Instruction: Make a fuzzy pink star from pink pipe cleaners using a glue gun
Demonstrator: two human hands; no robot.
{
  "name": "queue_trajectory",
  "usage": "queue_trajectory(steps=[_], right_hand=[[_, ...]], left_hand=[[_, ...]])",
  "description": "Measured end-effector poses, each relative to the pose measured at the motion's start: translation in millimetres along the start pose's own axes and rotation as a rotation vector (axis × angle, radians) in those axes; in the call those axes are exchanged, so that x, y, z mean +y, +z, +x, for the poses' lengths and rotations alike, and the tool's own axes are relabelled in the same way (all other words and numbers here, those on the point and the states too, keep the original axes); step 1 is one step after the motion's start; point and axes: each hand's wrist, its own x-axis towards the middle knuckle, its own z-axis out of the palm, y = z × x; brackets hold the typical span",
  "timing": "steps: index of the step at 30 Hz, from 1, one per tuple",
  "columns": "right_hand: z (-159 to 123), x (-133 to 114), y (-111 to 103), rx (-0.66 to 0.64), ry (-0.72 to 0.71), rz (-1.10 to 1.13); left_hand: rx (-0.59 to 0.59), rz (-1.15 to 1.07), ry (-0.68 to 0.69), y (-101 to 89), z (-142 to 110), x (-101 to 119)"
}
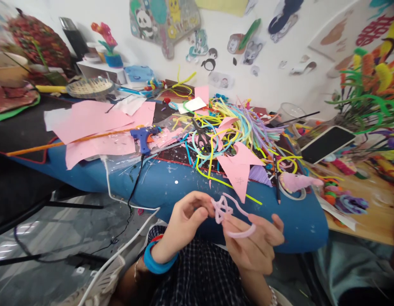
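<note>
Between my two hands is a pale pink pipe cleaner (223, 209) bent into a small star, with a long loose end curving to the right. My left hand (191, 216) pinches the star's left edge between thumb and fingers. My right hand (252, 240) grips its lower right side, and the loose end loops past those fingers. Just beyond the hands, a cut piece of pink felt-like sheet (237, 172) with a small star drawn on it hangs over the blue table edge (171, 182).
A blue glue gun (142, 138) with a trailing cord lies left of black scissors (201, 136). Loose pipe cleaners (244, 123) pile up at the back. A black pencil (276, 180), a pink cone-shaped piece (295, 182) and a propped phone (327, 144) are at right.
</note>
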Motion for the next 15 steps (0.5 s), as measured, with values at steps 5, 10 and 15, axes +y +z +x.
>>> queue_trajectory(steps=[5, 10, 15], right_hand=[[-6, 11, 5, -0.027, -0.237, -0.086], [1, -6, 6, -0.064, 0.209, 0.317], [15, -12, 2, -0.149, 0.463, 0.555]], left_hand=[[-0.033, -0.086, -0.261, 1.6, 4, 3], [0.09, -0.017, -0.187, 4.4, 7, -5], [0.137, 0.048, -0.114, 4.4, 4, -6]])
